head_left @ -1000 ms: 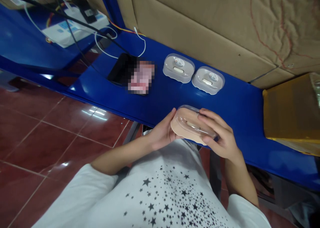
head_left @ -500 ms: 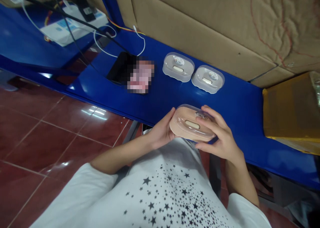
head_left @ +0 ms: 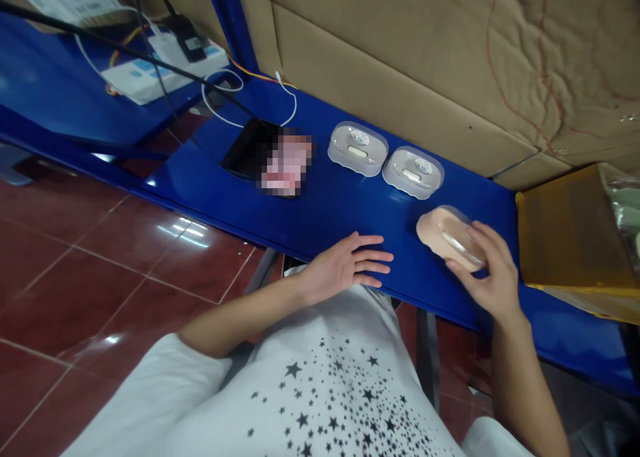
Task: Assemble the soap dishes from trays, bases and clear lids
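**Right hand on a small plastic box at the right part of the desk**

The right hand [head_left: 493, 280] holds a small peach-coloured box [head_left: 445, 235] with a clear lid. The fingers [head_left: 475, 243] curl over the near end of the box, and the box is tilted, with its far end low at the blue desk [head_left: 340, 210]; I cannot tell if it already rests on the surface. It is just in front of the two similar boxes: the middle box [head_left: 413, 172] and the left box [head_left: 358, 149], which stand side by side close to the cardboard wall [head_left: 400, 90].

The left hand [head_left: 347, 267] is open and holds nothing. Its fingers are spread and lie flat at the front edge of the desk, well apart from the held box.

The box looks light and stiff, probably thin moulded plastic. The clear lid seems smooth, so it may slip under the fingers, and it may come off if it is pressed from one side only. A hold across the two long sides, low on the peach base, seems safer than a hold on the lid.

To the left lies a dark phone [head_left: 250, 153] with cables [head_left: 220, 90] going to a white power strip [head_left: 165, 67]. At the right stands a yellow bag [head_left: 565, 237].
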`<act>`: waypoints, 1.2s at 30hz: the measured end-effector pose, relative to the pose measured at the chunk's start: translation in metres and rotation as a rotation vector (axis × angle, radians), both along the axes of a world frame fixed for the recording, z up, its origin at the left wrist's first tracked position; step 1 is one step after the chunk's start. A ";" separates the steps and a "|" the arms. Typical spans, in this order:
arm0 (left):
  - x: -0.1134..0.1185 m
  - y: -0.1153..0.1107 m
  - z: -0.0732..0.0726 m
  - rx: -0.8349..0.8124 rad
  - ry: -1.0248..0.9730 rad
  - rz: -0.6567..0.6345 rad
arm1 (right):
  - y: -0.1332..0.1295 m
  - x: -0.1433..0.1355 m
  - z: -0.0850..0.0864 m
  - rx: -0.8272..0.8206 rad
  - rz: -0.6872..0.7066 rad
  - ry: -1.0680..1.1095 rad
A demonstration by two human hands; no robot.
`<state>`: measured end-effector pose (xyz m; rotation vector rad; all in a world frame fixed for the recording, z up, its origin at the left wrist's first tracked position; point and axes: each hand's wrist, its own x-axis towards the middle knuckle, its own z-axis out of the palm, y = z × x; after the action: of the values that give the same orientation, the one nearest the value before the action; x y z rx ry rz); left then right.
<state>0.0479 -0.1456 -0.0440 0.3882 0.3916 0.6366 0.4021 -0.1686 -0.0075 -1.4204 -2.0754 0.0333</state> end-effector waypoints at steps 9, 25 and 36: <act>-0.002 0.000 0.000 0.034 0.012 0.002 | 0.059 0.074 -0.017 -0.095 -0.130 0.134; -0.011 0.000 0.005 0.013 0.014 0.106 | 0.246 -0.181 0.037 -0.358 0.188 -0.325; -0.016 0.018 0.019 -0.153 0.024 0.341 | 0.200 -0.169 0.049 -0.337 0.283 -0.209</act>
<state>0.0317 -0.1280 -0.0246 0.1833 0.5318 0.9281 0.2328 0.0309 0.0414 -1.3517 -2.5237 0.3803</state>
